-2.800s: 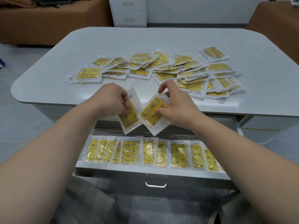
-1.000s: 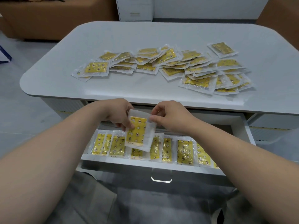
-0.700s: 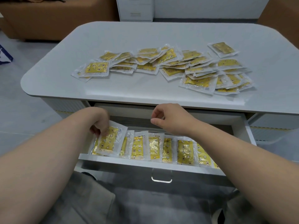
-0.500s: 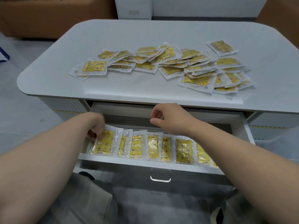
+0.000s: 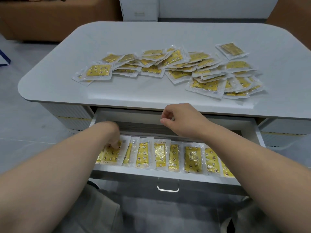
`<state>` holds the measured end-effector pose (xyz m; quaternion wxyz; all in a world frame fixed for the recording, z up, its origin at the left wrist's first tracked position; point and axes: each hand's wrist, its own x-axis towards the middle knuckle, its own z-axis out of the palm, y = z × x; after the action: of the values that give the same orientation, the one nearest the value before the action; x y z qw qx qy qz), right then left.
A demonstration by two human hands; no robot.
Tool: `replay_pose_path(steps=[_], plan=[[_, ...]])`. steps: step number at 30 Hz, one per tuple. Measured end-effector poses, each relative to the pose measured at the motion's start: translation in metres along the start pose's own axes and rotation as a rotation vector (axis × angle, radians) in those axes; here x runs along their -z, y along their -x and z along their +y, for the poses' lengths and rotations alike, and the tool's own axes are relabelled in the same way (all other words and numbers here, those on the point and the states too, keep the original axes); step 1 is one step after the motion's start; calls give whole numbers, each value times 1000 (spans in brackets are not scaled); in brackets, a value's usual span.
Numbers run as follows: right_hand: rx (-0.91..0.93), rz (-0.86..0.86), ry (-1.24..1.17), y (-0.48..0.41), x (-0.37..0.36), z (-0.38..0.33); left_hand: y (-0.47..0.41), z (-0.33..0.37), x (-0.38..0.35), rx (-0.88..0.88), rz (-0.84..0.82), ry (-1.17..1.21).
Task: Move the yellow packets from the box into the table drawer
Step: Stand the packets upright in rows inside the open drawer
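Below, a pale grey bench with rounded corners carries a loose heap of yellow packets spread across its top. Under the bench's near edge an open drawer holds a row of more yellow packets, lying side by side and overlapping, just behind the drawer's front wall. The left hand reaches into the drawer's left end, fingers curled down and pressing on the end packet there; whether it grips the packet cannot be told. The right hand hovers above the drawer's middle, loosely curled, thumb near forefinger, holding nothing.
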<state>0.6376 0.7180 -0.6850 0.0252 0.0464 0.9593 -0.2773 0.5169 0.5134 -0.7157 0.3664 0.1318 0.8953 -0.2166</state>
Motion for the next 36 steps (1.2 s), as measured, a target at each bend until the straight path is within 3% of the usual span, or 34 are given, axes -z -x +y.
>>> replay_pose_path(steps=[5, 8, 10, 15, 24, 33, 36], plan=[[-109, 209, 55, -9, 17, 10, 30, 30, 30, -184, 149, 137], [-218, 326, 256, -16, 29, 23, 41, 45, 42, -378, 332, 236], [-345, 272, 390, -18, 35, 32, 49, 56, 45, -463, 463, 275], [-523, 76, 382, -19, 30, 49, 56, 67, 48, -540, 735, 349], [21, 200, 567, 4, 4, 19, 49, 58, 55, -481, 968, 525], [221, 306, 267, -1, 5, 22, 44, 54, 53, -573, 971, 526], [292, 478, 262, -2, 3, 22, 43, 51, 55, -600, 955, 521]])
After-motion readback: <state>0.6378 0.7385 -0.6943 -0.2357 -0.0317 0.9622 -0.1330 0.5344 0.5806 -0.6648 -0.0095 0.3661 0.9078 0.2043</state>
